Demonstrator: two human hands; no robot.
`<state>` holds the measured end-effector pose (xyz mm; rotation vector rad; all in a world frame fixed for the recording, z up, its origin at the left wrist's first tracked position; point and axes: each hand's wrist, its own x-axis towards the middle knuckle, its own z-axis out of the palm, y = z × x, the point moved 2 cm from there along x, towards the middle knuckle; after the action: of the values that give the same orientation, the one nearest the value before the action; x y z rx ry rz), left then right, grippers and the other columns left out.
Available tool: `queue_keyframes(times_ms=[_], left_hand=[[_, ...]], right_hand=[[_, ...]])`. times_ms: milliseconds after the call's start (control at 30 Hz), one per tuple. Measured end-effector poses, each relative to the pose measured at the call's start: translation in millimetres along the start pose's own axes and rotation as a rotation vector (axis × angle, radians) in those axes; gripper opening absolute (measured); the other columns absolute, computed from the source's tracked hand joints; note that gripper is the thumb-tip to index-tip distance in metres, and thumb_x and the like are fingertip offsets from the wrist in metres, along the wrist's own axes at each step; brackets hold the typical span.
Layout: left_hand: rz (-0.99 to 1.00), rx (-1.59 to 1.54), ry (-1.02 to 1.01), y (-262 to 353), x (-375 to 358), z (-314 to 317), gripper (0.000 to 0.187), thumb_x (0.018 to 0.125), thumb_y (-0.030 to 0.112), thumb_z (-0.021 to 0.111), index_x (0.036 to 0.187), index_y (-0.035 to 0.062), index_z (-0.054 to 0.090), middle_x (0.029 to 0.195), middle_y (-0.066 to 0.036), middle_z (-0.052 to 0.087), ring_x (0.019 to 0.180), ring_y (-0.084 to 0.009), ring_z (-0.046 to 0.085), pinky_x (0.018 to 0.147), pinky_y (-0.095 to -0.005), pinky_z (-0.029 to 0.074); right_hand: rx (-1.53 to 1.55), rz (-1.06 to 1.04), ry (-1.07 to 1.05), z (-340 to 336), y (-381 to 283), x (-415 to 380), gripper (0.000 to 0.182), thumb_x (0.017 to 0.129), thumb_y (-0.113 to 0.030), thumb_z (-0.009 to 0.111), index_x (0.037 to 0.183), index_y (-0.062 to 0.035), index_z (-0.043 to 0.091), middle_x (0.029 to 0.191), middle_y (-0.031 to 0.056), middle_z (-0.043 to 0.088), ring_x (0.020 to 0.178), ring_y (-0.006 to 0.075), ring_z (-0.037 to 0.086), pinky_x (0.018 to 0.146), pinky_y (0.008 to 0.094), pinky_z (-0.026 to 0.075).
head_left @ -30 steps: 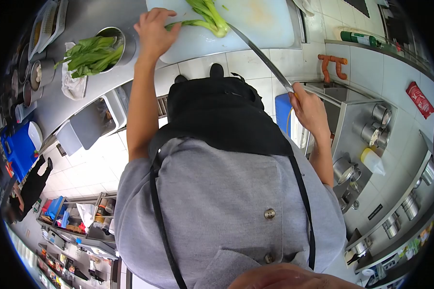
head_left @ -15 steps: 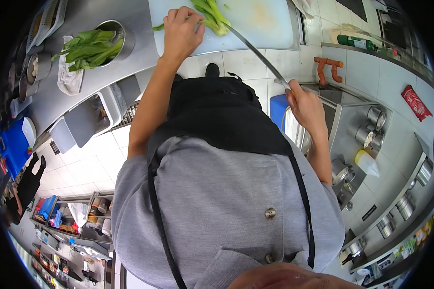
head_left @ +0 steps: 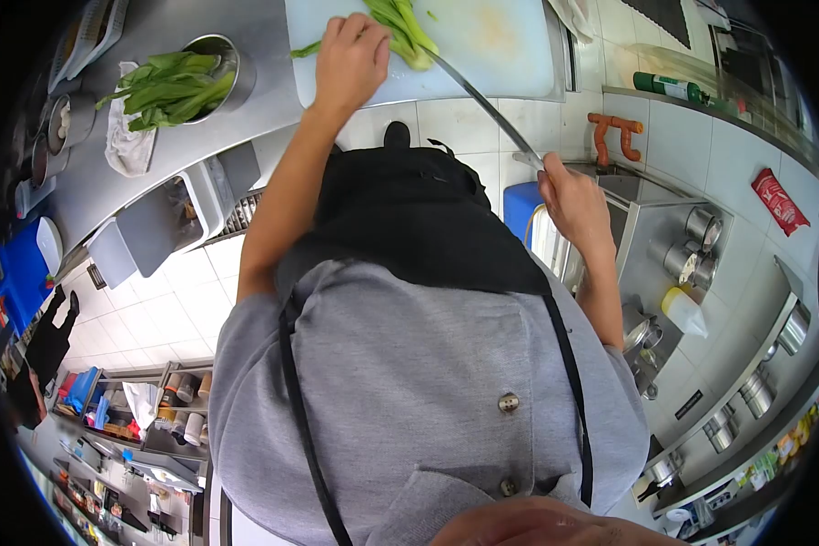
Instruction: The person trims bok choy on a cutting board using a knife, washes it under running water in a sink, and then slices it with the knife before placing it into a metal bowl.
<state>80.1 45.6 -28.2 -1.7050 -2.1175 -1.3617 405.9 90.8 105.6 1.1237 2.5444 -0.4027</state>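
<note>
A head of bok choy (head_left: 408, 32) lies near the top of the white cutting board (head_left: 491, 68). My left hand (head_left: 350, 62) is beside it with curled fingers, closed on a bok choy leaf (head_left: 308, 50) whose green end sticks out to the left. My fingers hide the rest of that leaf. My right hand (head_left: 576, 207) is wrapped round the handle of a long knife (head_left: 490, 109). The blade slants up and left, its tip at the base of the bok choy.
Left of the board, a metal pot (head_left: 243, 82) of leafy greens (head_left: 168, 89) stands by a white cloth (head_left: 129, 150) on the steel counter (head_left: 273, 45). Grey bins (head_left: 136, 235) are below. Pans (head_left: 678, 259) and a sink area lie right. Another person (head_left: 50, 341) stands far left.
My left hand has shifted slightly right, closer to the bok choy, and its fingers look more drawn in. The knife and my right hand have barely moved.
</note>
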Motion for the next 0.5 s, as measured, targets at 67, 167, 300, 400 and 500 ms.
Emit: queue_keyframes(times_ms=[67, 167, 300, 400, 500], left_hand=[[0.193, 0.134, -0.091, -11.2, 26.0, 3.2, 0.025, 0.074, -0.001, 0.070, 0.097, 0.0098, 0.070, 0.100, -0.004, 0.063, 0.096, -0.0293, 0.057, 0.084, -0.0386, 0.048], [0.495, 0.112, -0.190, -16.4, 58.1, 21.1, 0.021, 0.080, 0.008, 0.065, 0.099, 0.0066, 0.074, 0.102, -0.011, 0.067, 0.103, -0.0300, 0.058, 0.094, -0.0444, 0.044], [0.477, 0.144, -0.865, -10.2, 98.6, 24.9, 0.020, 0.078, 0.004, 0.061, 0.096, 0.0066, 0.071, 0.101, -0.010, 0.066, 0.107, -0.0304, 0.054, 0.097, -0.0467, 0.040], [0.428, 0.165, -0.951, -0.1, 113.5, 15.4, 0.019, 0.074, 0.003, 0.062, 0.091, 0.0073, 0.067, 0.094, -0.009, 0.063, 0.102, -0.0301, 0.054, 0.097, -0.0450, 0.041], [0.246, 0.136, -0.735, -8.2, 121.5, 2.7, 0.020, 0.076, 0.004, 0.064, 0.096, 0.0077, 0.067, 0.091, -0.008, 0.064, 0.098, -0.0321, 0.057, 0.094, -0.0460, 0.042]], right_hand=[[0.038, -0.011, 0.016, 1.8, 4.5, -2.0, 0.016, 0.096, -0.021, 0.057, 0.100, -0.0087, 0.047, 0.077, 0.0192, 0.065, 0.073, 0.0449, 0.063, 0.062, 0.0545, 0.048], [0.166, 0.016, 0.005, 5.5, 13.3, -6.9, 0.017, 0.096, -0.022, 0.058, 0.098, -0.0082, 0.048, 0.072, 0.0195, 0.064, 0.072, 0.0449, 0.063, 0.062, 0.0536, 0.046], [0.247, 0.108, 0.060, 10.1, 25.6, -15.6, 0.018, 0.097, -0.023, 0.058, 0.097, -0.0074, 0.049, 0.070, 0.0209, 0.063, 0.073, 0.0462, 0.062, 0.061, 0.0534, 0.045], [0.307, 0.196, 0.118, 15.7, 28.0, -22.0, 0.019, 0.097, -0.024, 0.058, 0.098, -0.0068, 0.050, 0.072, 0.0223, 0.063, 0.074, 0.0471, 0.061, 0.062, 0.0540, 0.044], [0.383, 0.241, 0.167, 27.5, 30.3, -23.5, 0.020, 0.098, -0.025, 0.058, 0.100, -0.0060, 0.051, 0.073, 0.0233, 0.063, 0.076, 0.0476, 0.061, 0.063, 0.0546, 0.044]])
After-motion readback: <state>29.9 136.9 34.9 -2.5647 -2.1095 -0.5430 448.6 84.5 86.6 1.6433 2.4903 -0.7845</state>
